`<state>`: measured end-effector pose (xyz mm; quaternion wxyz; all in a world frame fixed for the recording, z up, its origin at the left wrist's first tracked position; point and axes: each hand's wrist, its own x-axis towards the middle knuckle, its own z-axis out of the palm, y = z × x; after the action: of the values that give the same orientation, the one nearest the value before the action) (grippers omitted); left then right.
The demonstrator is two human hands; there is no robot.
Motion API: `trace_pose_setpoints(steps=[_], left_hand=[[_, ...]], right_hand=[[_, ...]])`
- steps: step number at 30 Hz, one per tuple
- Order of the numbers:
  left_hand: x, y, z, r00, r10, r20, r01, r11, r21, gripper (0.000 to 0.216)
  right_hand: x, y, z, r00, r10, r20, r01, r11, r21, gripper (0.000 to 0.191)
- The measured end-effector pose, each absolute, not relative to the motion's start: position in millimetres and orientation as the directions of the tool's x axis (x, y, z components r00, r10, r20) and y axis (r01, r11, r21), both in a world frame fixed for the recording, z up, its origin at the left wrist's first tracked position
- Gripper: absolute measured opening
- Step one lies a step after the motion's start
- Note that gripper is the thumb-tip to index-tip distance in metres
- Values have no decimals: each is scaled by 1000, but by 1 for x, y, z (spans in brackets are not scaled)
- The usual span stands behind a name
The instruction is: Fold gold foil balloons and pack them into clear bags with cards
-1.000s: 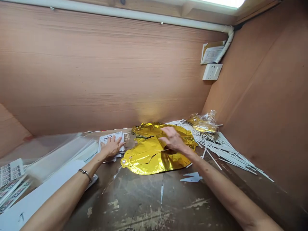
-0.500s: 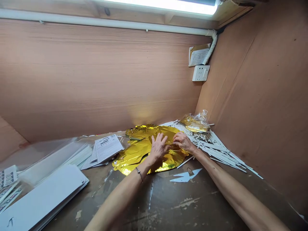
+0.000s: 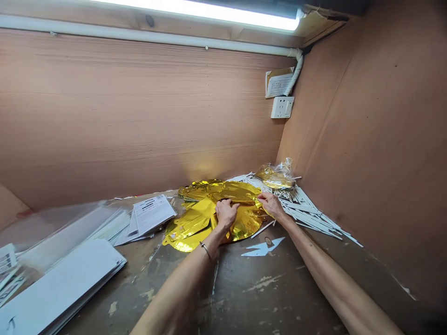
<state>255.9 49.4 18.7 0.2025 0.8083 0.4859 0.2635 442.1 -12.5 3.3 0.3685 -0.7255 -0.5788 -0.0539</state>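
Left hand: in the head view it is resting back-upward on the middle of a loose pile of shiny gold foil sheets with rounded outlines, its fingers bending over the foil – whether they are pinching an edge, I cannot tell.
Right hand: is pinching the right edge of the pile with thumb and forefinger.
Foil's place: the pile is lying overlapped and creased on the far middle of a worn, scuffed brown tabletop, near a pinkish-brown wooden far wall.
Left wrist: is wearing a thin metal bracelet.
Far right: a crinkled clear plastic bag with gold contents is sitting on a spread of thin white sticks, which are running along the right side.
Left of right forearm: a pale, pointed flat scrap is lying nearer than the foil.
Left side: printed white paper sheets are lying just beside the foil; translucent plastic sleeves are spreading farther left – and a long white stack of flat sheets is lying nearest.
Far corner: a white plastic socket is sitting below pinned-looking papers.
Above: a white tube lamp is glowing.
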Motion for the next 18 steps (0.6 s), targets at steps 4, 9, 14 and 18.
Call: trace_pose_setpoints(steps=[4,9,14,18], left_hand=[[269,59,22,298,947,117,663,-294,688,24],[268,60,20,294,954,62,614,-239,752,22],[256,54,29,351,935,48,510,-233,828,23],[242,44,49,456,887,77,273,-221,936,31]], right_hand=[[453,-24,-3,360,794,489,863,-85,-498,17],[455,-29,5,304,815,493,868,-24,-496,32],[429,-24,40,-75,848,525,928,253,-275,54],[398,-15,70,-296,847,441,895,408,-182,49]])
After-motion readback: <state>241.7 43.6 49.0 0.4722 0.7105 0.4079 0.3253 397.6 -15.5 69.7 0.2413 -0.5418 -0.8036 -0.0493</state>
